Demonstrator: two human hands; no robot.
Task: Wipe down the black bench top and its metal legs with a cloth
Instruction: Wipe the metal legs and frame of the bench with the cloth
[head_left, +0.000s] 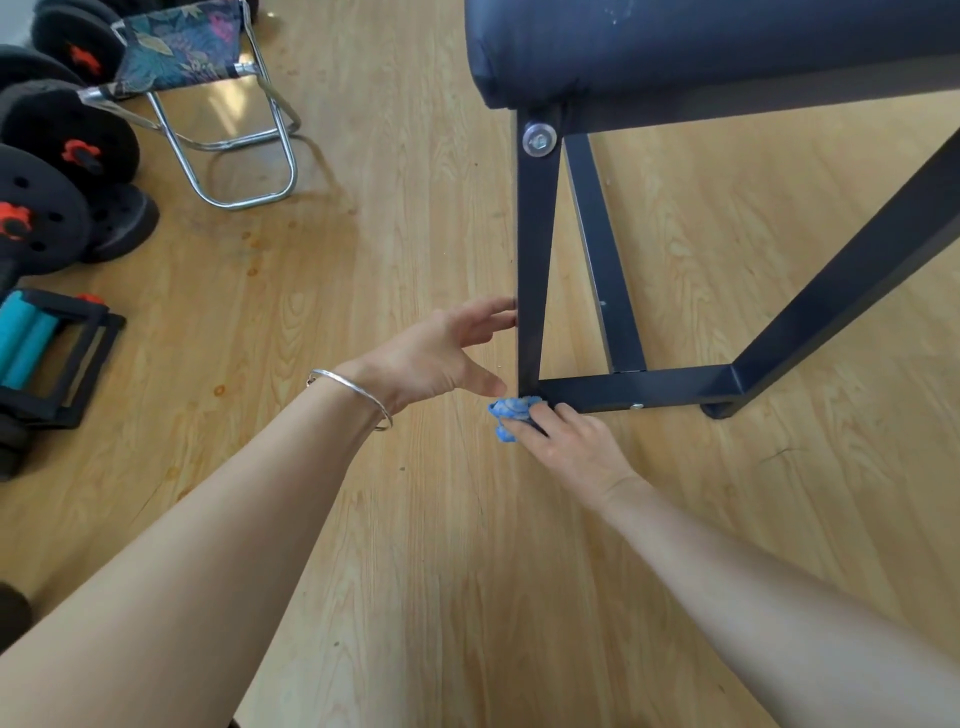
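Fingers (540, 421) of the right hand (571, 447) are curled down over a bunched blue cloth (506, 413), pressing it against the near corner of the bench frame, where the upright metal leg (532, 249) meets the low crossbar (634, 392) at floor level. The left hand (441, 353) is spread open and holds nothing; its fingertips reach the left edge of that same leg, a little above the cloth, and its thumb points toward the corner. A thin silver bangle (358, 395) circles the left wrist. Both forearms are bare and stretch in from the bottom of the view. The black padded bench top (701, 47) fills the upper right, with a silver bolt (539, 139) fixing the leg just beneath its rounded end. A second slanted leg (852, 270) runs down to the right end of the crossbar. The wooden floor (415, 571) is pale with visible grain. At far left sit black dumbbells (41, 208) with red collars, a teal roller in a black frame (31, 348), and a small folding stool (208, 78) with floral fabric.
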